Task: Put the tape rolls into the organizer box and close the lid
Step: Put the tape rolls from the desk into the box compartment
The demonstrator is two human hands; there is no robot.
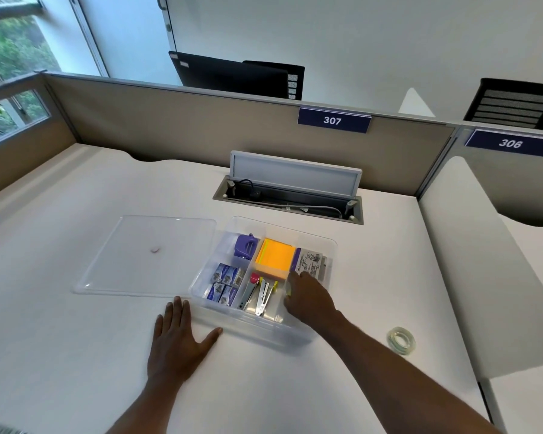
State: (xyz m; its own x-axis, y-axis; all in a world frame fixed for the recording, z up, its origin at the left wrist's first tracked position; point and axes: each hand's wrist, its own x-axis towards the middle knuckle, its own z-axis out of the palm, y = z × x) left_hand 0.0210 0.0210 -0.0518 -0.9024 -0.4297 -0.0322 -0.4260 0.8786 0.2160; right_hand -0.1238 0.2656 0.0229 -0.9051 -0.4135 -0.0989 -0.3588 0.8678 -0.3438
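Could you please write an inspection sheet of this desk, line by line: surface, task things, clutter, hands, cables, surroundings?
Surface: white desk, no spills seen.
Task things: clear organizer box open; its lid lies flat on the desk to the left of it; one clear tape roll on the desk to the right of the box.
Clutter: box holds a purple item, orange notes, staple boxes, staple removers, a labelled pack.
Hands: left hand flat on the desk beside the box; right hand inside the box's right compartment; whether it holds anything cannot be told.
Cables: some in the open desk cable tray.
Surroundings: partition with signs 307 and 306; window at left.
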